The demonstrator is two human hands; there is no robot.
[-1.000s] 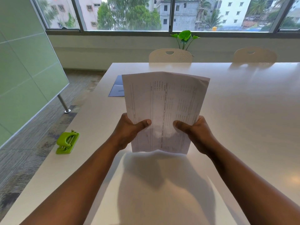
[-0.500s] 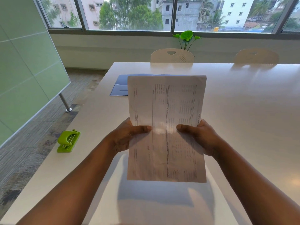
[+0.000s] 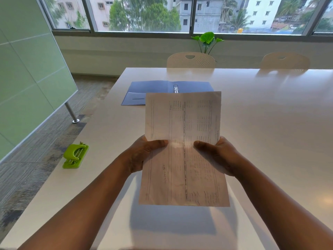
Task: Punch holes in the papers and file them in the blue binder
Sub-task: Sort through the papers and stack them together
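Both hands hold a thin stack of papers (image 3: 183, 150) upright above the counter (image 3: 270, 123), a smooth, glossy white slab that mirrors the window light. The left hand (image 3: 142, 156) pinches the left edge, its thumb lying flat across the front of the sheet and its fingers hidden behind it; the right hand (image 3: 219, 156) grips the right edge in the same way. The papers are rectangular, slightly creased, and thin enough that light shines through them, showing faint ruled lines and columns of small print too blurred to read. Their shadow falls on the counter below.

Beyond the papers, the blue binder (image 3: 153, 89) lies open and flat on the counter, its matte covers spread to either side and its metal ring (image 3: 176, 88) standing up at the spine; the top edge of the papers hides its near part. A lime-green plastic hole punch (image 3: 75, 156), with a rounded lever, sits near the counter's left edge, well apart from the hands. Two pale moulded chairs (image 3: 191, 60) with perforated backs stand at the far side, and a leafy green plant (image 3: 207, 39) rises by the window.
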